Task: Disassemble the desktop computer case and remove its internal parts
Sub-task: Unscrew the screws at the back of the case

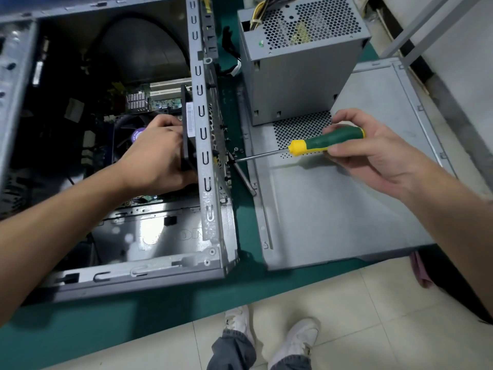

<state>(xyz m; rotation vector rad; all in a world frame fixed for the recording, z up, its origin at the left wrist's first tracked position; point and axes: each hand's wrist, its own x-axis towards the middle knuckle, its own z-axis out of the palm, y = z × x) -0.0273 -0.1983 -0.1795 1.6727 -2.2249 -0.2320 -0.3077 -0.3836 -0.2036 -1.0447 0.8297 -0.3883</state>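
Computer case (213,263) sits open at left of frame, side already off, motherboard and cables visible inside. Rear fan (188,121), black, sits against the inside of the rear wall, mid-frame. Left hand (157,153) reaches into the case, fingers curled round the fan body, holding it. Right hand (368,150) at mid-right pinches the green-and-yellow screwdriver (320,142) by its handle, narrow grip; shaft runs left, tip on a screw at the outside of the perforated rear wall. Judged step: backing out the fan screws while the fan is steadied.

Risks: tip looks at a slight angle to the wall, so it could slip off the screw head and strip it or skid over the grille. A freed screw could drop to the mat or into the case. If the last screw lets go and the left grip is loose, the fan could fall onto the board or pull its lead; whether the lead is unplugged cannot be told.

Power supply (301,62) already out, standing upright on the removed side panel (333,209) at right, wires at its top. Both lie on a green mat over the bench (160,316). Pale floor tiles at the bottom, the person's white shoes and grey trousers there. Metal frame legs at upper right.
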